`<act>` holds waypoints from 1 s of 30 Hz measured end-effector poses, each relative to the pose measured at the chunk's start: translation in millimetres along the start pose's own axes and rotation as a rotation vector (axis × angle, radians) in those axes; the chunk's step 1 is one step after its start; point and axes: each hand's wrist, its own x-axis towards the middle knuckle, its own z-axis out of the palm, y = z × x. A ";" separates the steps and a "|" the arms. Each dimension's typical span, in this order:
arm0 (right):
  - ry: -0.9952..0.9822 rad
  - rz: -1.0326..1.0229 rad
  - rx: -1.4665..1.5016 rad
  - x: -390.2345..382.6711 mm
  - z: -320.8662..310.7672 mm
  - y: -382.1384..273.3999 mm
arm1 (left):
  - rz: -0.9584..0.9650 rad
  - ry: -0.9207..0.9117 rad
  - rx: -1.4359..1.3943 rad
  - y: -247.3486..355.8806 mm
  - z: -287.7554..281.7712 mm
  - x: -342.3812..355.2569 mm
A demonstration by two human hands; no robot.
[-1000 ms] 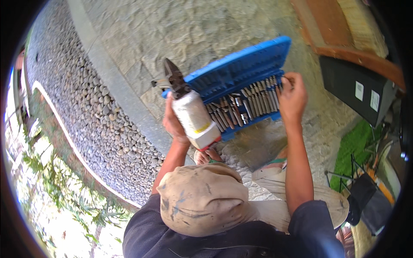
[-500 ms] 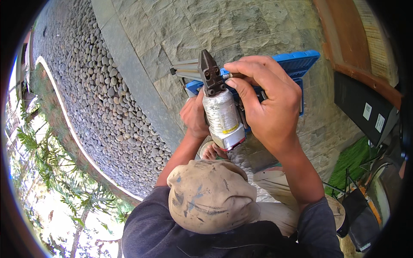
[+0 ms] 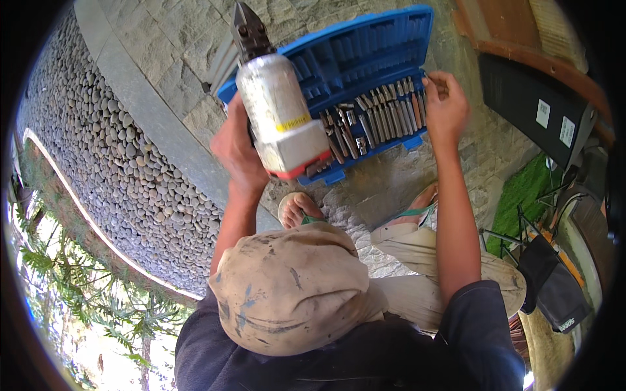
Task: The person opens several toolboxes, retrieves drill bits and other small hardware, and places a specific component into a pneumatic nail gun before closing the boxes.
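Note:
My left hand is closed around a silver, cylindrical power tool, held up at the left. Dark, plier-like jaws point away from me at its far end, and its near end has a red rim. Beyond and to the right, a blue plastic case lies open on the paving. Several metal bits and a few sockets stand in rows inside it. At the case's right end is my right hand, thumb and forefinger pinched together. Whatever is between those fingertips is too small to name.
Light-coloured rods lie behind the case at the left. Grey pebbles spread left of the stone paving. A black box stands at the right, near green turf and a black bag. My sandaled feet are below the case.
My right hand has left the tool's jaws, where it pinched a small silver piece, and moved right to the case's end. The tool in my left hand appears farther left and higher; more of the case shows.

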 end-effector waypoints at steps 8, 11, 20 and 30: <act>-0.014 -0.144 -0.017 -8.3 9.8 -5.3 | 0.002 -0.091 -0.051 -8.0 -6.2 21.3; 0.024 -0.218 0.001 -9.8 11.4 0.9 | -0.009 -0.111 0.028 3.3 -7.0 28.4; 0.082 -0.140 0.159 -15.9 18.8 -3.2 | -0.043 -0.025 -0.292 -33.2 -8.8 24.9; 0.207 -0.196 -0.036 -19.9 22.9 15.2 | -0.097 -0.043 -0.297 -18.9 -12.9 29.6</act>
